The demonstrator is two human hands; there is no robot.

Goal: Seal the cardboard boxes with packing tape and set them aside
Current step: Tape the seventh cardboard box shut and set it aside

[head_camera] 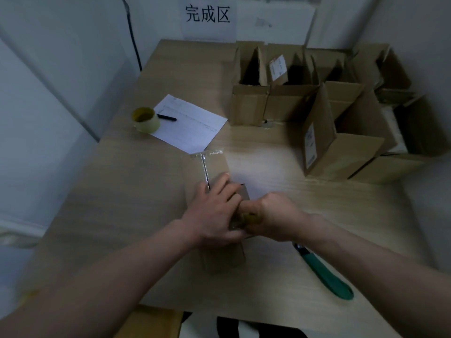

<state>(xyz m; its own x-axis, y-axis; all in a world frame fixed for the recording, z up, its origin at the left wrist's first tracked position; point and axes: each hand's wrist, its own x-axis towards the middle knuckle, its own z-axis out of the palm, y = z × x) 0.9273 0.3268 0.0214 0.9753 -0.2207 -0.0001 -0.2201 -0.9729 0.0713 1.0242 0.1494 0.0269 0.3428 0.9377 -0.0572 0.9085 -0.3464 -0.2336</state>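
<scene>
A small cardboard box (214,167) lies in the middle of the table, with clear tape running along its top seam and over its far edge. My left hand (214,208) presses flat on the box top with its fingers spread. My right hand (275,215) grips a yellowish tape roll (246,217) at the near end of the box, right against my left hand. Most of that roll is hidden between the hands.
A second tape roll (145,119) stands at the far left beside a black pen (167,117) on a sheet of paper (192,123). Several open cardboard boxes (249,103) crowd the far right. A green-handled utility knife (324,272) lies near right.
</scene>
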